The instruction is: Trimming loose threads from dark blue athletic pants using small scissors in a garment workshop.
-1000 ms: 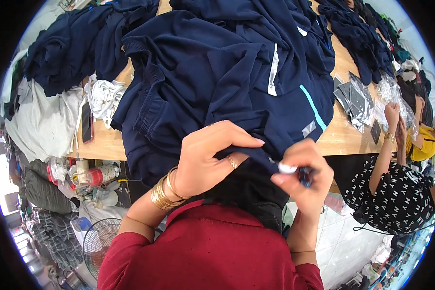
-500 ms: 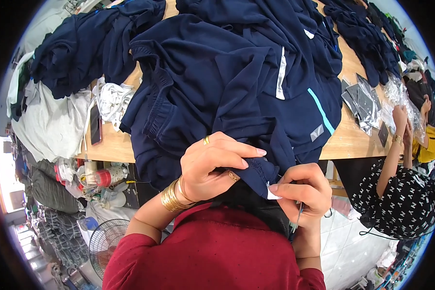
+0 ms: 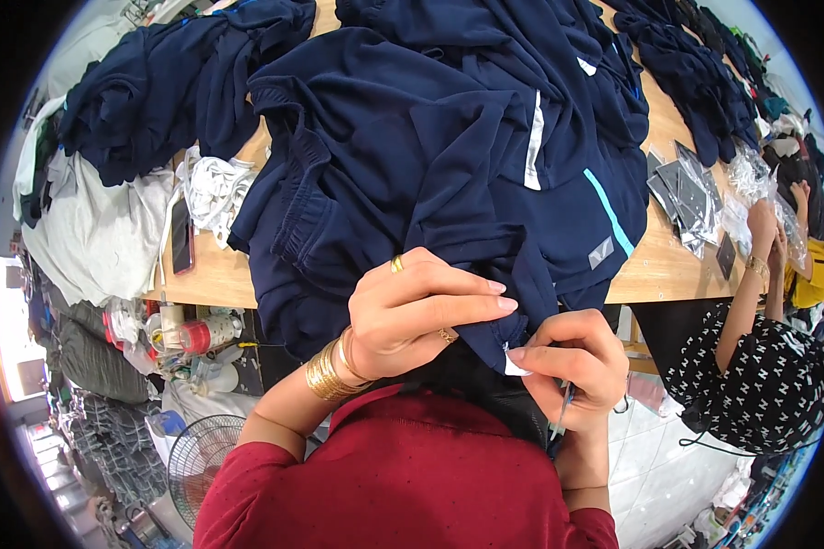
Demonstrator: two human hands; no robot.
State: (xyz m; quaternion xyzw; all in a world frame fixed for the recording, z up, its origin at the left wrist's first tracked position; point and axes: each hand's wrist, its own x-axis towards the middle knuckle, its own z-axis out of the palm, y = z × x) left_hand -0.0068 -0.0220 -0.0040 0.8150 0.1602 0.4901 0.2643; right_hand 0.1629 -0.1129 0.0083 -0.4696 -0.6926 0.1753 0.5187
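Observation:
A pair of navy trousers [image 3: 357, 137] lies across the near edge of the table, its gathered elastic waistband [image 3: 298, 206] toward the left. One narrow end of the cloth hangs over the edge between my hands. My left hand [image 3: 417, 306] pinches that end from the left, thumb and fingers closed on the fabric. From the right, my right hand [image 3: 581, 366] grips its lower corner, where a small white piece [image 3: 513, 362] shows at the fingertips. A slim metal tool [image 3: 563, 412] also sits in my right palm, mostly hidden by the fingers.
More navy garments [image 3: 156, 91] are heaped left and far right. A phone [image 3: 182, 236] and white cloth [image 3: 215, 192] lie on the left. Clear plastic packets [image 3: 687, 201] lie on the right, near a co-worker's hand [image 3: 762, 224]. A fan [image 3: 206, 467] stands below left.
My left fingertips have slid a little to the right along the cloth, toward my right hand. My right hand stays nearly in place with the same corner. The co-worker's hands have shifted slightly.

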